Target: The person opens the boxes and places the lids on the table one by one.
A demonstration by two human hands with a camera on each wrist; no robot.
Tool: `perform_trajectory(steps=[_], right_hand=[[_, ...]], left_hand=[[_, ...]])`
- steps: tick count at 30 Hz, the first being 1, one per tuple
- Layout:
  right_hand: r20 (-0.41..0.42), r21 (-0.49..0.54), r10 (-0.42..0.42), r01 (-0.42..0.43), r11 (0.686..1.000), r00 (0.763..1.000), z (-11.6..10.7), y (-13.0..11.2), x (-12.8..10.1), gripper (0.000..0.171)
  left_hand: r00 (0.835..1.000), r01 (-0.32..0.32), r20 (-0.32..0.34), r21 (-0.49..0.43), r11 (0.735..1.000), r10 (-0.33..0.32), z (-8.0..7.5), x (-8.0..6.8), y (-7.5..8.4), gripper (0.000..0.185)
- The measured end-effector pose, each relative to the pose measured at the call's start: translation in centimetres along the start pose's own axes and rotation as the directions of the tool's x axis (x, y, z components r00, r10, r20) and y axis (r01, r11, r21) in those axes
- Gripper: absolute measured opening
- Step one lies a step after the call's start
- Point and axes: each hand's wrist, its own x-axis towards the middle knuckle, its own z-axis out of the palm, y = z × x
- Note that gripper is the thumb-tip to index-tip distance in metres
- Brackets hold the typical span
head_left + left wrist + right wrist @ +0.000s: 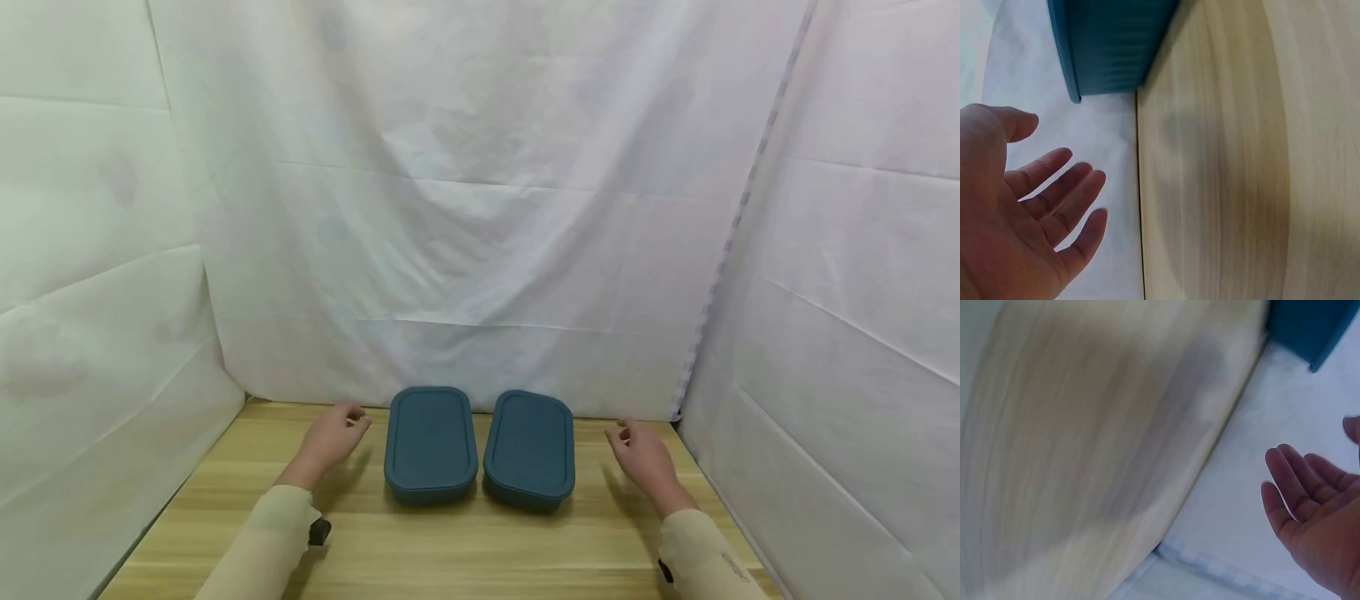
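Two dark blue lidded boxes stand side by side on the wooden table in the head view, a narrow gap between them. The left box (431,442) is nearly straight; the right box (530,446) is turned slightly. Left of the boxes hovers my left hand (333,435), fingers loosely bent and holding nothing. Its palm and spread fingers (1066,212) show in the left wrist view, with a ribbed box side (1113,50) above. My right hand (642,454) is apart from the right box, on its right side, also holding nothing, its relaxed fingers (1297,481) visible in the right wrist view.
The wooden table (450,554) has light striped grain. White cloth (480,250) hangs behind it, and more white sheeting covers the left side (97,333) and the right side (832,333). Both boxes stand near the table's back edge.
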Motion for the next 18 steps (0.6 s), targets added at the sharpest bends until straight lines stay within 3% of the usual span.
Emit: perform_trajectory(steps=[5,10,18], right_hand=[[-0.038,0.132,0.049,-0.043,0.990,0.998,-0.7,-3.3,-1.3,0.051],[-0.019,0.254,0.048,-0.042,0.966,0.999,-0.7,-7.0,-2.5,0.045],[0.041,0.364,-0.003,-0.013,0.931,0.999,0.5,-12.3,-4.7,0.041]], left_hand=[[0.998,0.067,0.002,-0.141,0.988,-0.068,0.0,-0.1,0.6,0.037],[0.998,0.070,0.012,-0.175,0.982,-0.069,0.0,-0.3,1.1,0.037],[0.997,0.079,0.010,-0.199,0.977,-0.079,0.4,-0.3,1.4,0.039]])
